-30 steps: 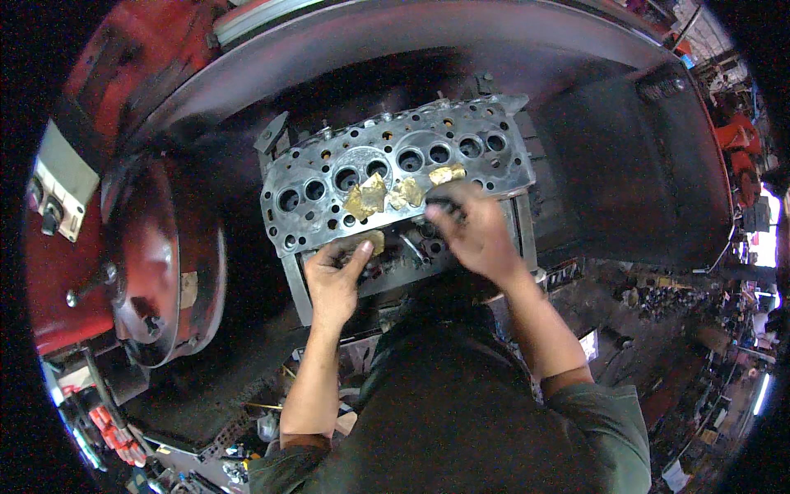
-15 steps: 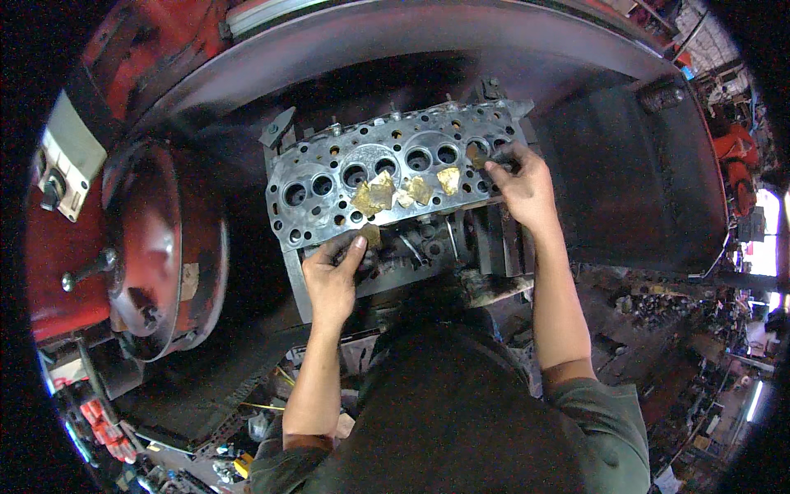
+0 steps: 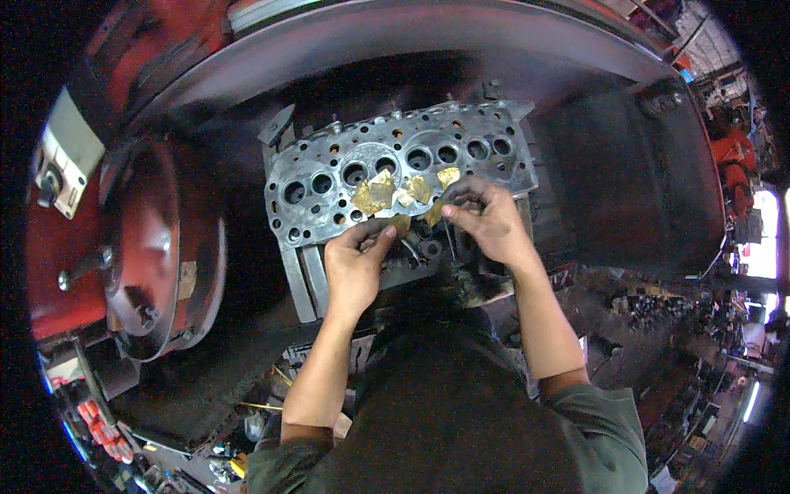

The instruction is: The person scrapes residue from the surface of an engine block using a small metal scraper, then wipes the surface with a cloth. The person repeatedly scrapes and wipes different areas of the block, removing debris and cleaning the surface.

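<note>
- Cylinder head (image 3: pixel 387 177), grey metal with a row of round ports, lies centre frame, slightly above the middle, tilted so its right end sits higher.
- Yellowish scraps (image 3: pixel 374 193), torn and flat like paper or old gasket, lie on the lower middle of the head; another scrap (image 3: pixel 448 176) sits to their right.
- Left hand (image 3: pixel 354 267) is just below the head's lower edge, thumb and forefinger drawn together at a small yellowish bit (image 3: pixel 400 224) by that edge; the pinch looks closed on it, though the view is too small to be sure.
- Right hand (image 3: pixel 490 222) is at the lower right of the head, fingers curled and pressed together around a thin metal rod (image 3: pixel 448 239) that points down from the fingertips.
- Both hands are near each other, apart, with the scraps between and above them.
- Two flat grey bars (image 3: pixel 304 280) slope down from the head's lower left corner.
- Red round housing (image 3: pixel 156 255) fills the left of the frame, well apart from the hands.
- Dark curved panel (image 3: pixel 461 41) arcs across the top.
- Both forearms come up from the lower edge; olive sleeves (image 3: pixel 592 420) are rolled above the elbows.
- Clutter of small parts lies along the bottom left and right rim, too small to tell.
</note>
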Demonstrator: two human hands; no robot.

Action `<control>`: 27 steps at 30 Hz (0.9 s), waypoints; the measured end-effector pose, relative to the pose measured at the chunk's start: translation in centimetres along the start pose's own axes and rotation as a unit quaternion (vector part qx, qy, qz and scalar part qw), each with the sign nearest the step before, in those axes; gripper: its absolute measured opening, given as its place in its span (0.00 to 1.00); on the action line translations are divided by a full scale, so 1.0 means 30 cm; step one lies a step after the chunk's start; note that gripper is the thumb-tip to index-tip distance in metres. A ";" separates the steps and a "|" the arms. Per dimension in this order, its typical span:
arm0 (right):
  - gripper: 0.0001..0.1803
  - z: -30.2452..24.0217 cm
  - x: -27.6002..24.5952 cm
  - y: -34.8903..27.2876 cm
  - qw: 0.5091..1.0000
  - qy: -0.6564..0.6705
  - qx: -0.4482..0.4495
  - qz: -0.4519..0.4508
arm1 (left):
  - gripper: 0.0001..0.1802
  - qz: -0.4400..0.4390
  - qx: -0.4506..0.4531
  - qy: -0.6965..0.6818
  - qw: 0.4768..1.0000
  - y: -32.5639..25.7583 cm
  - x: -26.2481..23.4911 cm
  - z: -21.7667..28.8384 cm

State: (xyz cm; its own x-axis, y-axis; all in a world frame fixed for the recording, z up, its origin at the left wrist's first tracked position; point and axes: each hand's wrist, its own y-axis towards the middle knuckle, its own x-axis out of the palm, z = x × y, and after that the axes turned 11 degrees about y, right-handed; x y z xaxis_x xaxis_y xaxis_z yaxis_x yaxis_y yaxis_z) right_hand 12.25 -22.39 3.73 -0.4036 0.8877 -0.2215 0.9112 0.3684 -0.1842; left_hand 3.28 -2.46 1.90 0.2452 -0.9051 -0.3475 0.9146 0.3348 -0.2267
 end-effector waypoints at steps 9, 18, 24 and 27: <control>0.12 0.067 -0.177 0.022 0.980 -0.094 -0.034 0.173 | 0.12 0.000 -0.020 -0.014 1.000 -0.019 -0.045 -0.076; 0.16 0.093 -0.182 0.079 0.927 -0.308 -0.098 0.192 | 0.12 -0.020 -0.032 0.026 0.999 -0.039 -0.009 -0.039; 0.13 0.043 -0.241 0.199 0.916 -0.374 -0.123 0.078 | 0.12 -0.007 -0.071 0.039 0.997 -0.039 -0.001 -0.022; 0.12 0.008 -0.244 0.284 0.894 -0.445 -0.046 -0.020 | 0.12 0.002 -0.036 0.068 0.997 -0.040 0.004 -0.017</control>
State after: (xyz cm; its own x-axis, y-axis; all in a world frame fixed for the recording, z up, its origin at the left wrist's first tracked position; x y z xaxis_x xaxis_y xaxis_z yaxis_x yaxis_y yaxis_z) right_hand 22.95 -25.81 3.55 -0.3047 0.3170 -0.8981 0.8805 0.4533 -0.1387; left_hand 2.04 -2.84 1.67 0.1987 -0.8616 -0.4670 0.8872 0.3606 -0.2879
